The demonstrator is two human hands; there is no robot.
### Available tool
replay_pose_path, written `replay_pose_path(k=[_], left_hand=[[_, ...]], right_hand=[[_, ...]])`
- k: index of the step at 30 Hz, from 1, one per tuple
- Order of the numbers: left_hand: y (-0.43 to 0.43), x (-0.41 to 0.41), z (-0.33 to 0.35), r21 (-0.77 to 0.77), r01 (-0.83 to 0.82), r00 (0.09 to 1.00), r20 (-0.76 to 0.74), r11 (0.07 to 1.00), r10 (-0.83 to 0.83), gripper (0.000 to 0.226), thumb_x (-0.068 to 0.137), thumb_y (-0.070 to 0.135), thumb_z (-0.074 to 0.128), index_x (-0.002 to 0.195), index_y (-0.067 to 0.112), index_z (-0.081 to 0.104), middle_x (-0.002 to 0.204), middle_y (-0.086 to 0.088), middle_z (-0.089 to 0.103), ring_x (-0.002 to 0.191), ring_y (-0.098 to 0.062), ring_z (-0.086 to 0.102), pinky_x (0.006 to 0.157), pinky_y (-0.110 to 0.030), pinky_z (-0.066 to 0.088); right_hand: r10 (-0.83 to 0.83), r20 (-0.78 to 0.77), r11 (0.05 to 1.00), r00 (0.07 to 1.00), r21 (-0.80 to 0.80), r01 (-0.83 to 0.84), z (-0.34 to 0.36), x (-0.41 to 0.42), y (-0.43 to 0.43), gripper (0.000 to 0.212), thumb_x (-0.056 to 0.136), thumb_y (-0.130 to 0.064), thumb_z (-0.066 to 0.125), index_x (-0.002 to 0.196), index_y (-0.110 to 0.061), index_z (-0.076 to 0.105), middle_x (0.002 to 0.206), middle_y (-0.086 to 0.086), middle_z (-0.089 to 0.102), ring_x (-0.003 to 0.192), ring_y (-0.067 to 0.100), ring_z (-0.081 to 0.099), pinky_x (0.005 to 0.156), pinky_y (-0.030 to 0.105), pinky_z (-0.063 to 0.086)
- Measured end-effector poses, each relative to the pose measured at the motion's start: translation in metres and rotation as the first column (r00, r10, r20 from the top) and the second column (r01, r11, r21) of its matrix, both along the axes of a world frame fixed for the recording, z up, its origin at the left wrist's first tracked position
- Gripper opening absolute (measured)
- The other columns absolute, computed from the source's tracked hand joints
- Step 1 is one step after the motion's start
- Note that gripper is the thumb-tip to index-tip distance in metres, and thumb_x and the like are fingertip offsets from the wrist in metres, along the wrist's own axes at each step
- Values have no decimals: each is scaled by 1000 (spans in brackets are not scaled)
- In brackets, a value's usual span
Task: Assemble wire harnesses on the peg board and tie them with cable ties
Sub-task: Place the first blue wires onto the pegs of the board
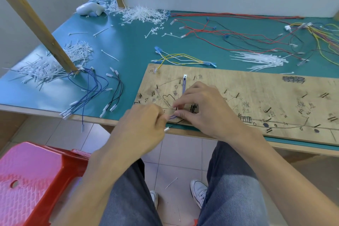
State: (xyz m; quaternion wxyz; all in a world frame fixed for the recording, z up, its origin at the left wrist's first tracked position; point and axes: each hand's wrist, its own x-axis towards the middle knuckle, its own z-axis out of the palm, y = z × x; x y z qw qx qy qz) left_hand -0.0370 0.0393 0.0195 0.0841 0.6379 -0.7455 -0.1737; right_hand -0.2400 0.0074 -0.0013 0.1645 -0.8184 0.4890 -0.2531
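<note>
A plywood peg board (256, 97) with nails and pen marks lies at the table's front edge. A blue wire (184, 86) runs down it from a white connector near the top towards my hands. My left hand (145, 124) pinches the blue wire's lower end at the board's front corner; a white terminal (166, 129) sticks out below its fingers. My right hand (200, 110) lies over the board, its fingertips curled and pinching the same wire next to a nail. A heap of white cable ties (260, 59) lies behind the board.
Loose blue and black wires (95, 90) lie left of the board, yellow and white wires (181, 58) behind it, red and black wires (238, 36) further back. More cable ties (45, 66) surround a wooden post (36, 22). A red plastic stool (31, 181) stands at lower left.
</note>
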Motion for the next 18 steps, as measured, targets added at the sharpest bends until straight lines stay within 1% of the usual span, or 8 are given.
replay_pose_path(k=[2,3,5,7,9,12,15,18], left_hand=[[-7,15,8,-44,-47,999,-16,998,46,34,102,40,59,70,28,61,68,2,64,72,-25,64,69,-39,52],[-13,23,12,-69,-65,998,-29,996,63,33,100,40,63,69,30,64,68,6,64,72,-22,64,67,-35,50],[-28,37,19,-106,-80,995,-66,991,73,28,98,40,68,70,34,68,64,15,61,67,-5,59,59,-25,41],[-45,44,21,-118,-60,996,-79,991,51,24,97,38,70,74,32,73,58,18,54,60,3,52,55,-16,30],[-62,44,18,-117,-36,995,-94,993,25,22,96,34,73,74,32,72,60,20,54,58,3,50,56,-17,30],[-81,43,10,-130,2,990,-140,992,-20,23,95,30,75,75,39,68,73,20,63,61,7,53,61,-18,34],[-88,43,3,-155,25,984,-172,988,-51,22,94,29,76,76,39,71,72,21,63,64,15,52,61,-21,34],[-90,44,-2,-151,40,984,-168,988,-66,22,95,30,74,76,40,70,73,20,65,65,15,52,61,-23,35]], right_hand=[[-30,19,1000,999,2,30,-3,4,1,7,90,-38,80,96,-33,81,91,-17,72,102,13,54,95,50,42],[-45,33,999,998,3,45,-4,6,1,6,90,-36,81,93,-32,81,90,-16,71,100,15,54,94,51,43],[-81,50,997,995,3,81,-6,12,2,4,89,-34,82,89,-30,81,87,-15,70,97,17,54,90,54,45],[-128,50,992,991,4,128,-7,16,2,5,89,-33,82,85,-30,81,86,-16,69,98,18,53,90,54,44],[-162,49,987,986,13,162,-8,18,3,5,89,-35,82,84,-33,81,87,-18,69,100,18,50,91,52,41],[-199,58,980,978,28,198,-9,20,5,5,89,-35,81,84,-37,81,87,-19,68,100,16,46,92,50,39],[-211,59,977,976,40,209,-9,23,6,5,89,-35,80,86,-38,80,88,-20,67,99,15,44,92,47,37],[-220,67,975,973,44,217,-9,23,7,4,90,-36,80,86,-38,80,89,-19,67,99,16,45,92,46,37]])
